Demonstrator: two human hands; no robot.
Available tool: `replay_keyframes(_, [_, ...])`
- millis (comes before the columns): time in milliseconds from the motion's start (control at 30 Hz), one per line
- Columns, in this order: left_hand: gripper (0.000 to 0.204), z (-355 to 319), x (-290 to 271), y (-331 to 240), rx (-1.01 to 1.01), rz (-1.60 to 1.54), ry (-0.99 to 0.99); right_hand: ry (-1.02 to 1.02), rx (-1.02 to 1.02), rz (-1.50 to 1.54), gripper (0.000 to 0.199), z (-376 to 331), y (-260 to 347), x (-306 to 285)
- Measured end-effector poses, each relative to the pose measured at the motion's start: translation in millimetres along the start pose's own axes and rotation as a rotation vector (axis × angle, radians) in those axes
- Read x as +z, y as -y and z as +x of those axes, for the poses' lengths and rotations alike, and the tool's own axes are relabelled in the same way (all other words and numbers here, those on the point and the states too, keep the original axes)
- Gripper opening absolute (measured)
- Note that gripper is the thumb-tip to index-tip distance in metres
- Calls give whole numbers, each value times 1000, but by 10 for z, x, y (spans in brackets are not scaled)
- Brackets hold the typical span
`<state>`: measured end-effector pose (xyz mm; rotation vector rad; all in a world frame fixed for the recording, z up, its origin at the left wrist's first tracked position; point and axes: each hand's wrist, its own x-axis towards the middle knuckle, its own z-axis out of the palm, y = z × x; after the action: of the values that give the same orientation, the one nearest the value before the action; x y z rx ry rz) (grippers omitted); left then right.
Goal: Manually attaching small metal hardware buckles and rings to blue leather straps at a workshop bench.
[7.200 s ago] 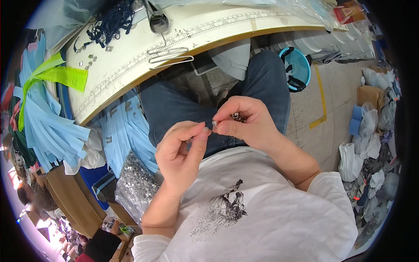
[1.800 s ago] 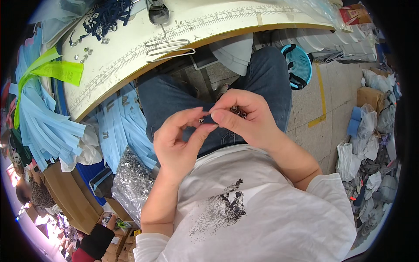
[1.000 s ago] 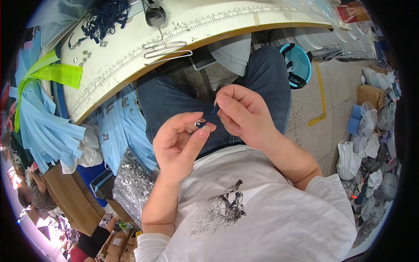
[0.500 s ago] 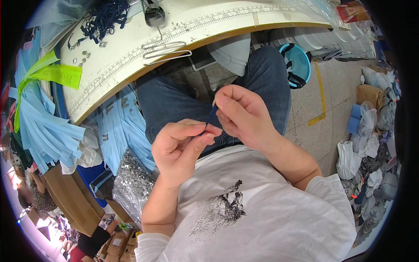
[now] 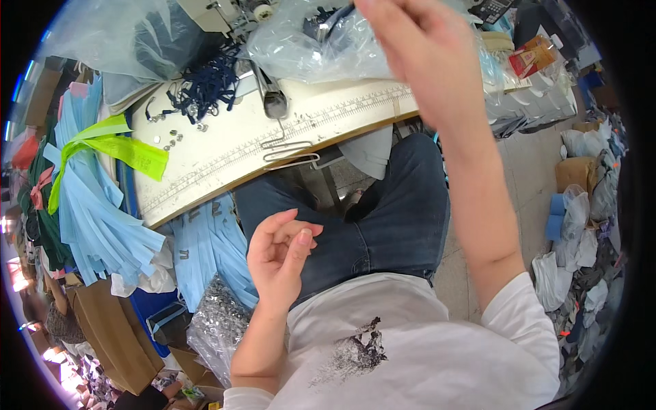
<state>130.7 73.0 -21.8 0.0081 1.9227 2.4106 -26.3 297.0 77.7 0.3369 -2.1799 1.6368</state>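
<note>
Head view: a person's left hand (image 5: pixel 279 258) hovers above dark-blue denim jeans (image 5: pixel 342 249), fingers (image 5: pixel 282 218) loosely curled; a narrow navy strip (image 5: pixel 339 20) shows against a clear plastic bag (image 5: pixel 288 49) beside the raised right hand (image 5: pixel 434 61), its blurred grip unclear.

Right hand (image 5: pixel 430 58) gone from beside the left, now well forward over the bench, motion-blurred above a clear plastic bag (image 5: pixel 280 53). Left hand (image 5: pixel 279 254) left alone over the lap, fingers loosely curled; the dark strip earlier pulled between both hands has gone from there. View pitched up: white machine (image 5: pixel 207 14) now visible left of the right hand, black keypad device (image 5: pixel 490 9) to its right.
</note>
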Motion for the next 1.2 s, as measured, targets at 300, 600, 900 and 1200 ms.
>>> replay_keyframes(300, [21, 927, -607, -342, 344, 881, -313, -27, 964, 1271, 10, -837, -308, 43])
replay_keyframes(600, [19, 1604, -875, -453, 429, 1296, -175, 74, 1386, 1098, 13, -1897, -285, 225])
replay_keyframes(900, [14, 1672, -653, -405, 614, 1345, -225, 287, 1360, 1155, 14, -1933, -330, 200])
replay_keyframes(1200, [9, 1815, -559, -232, 722, 1458, -187, 272, 1313, 1110, 14, -2050, -306, 211])
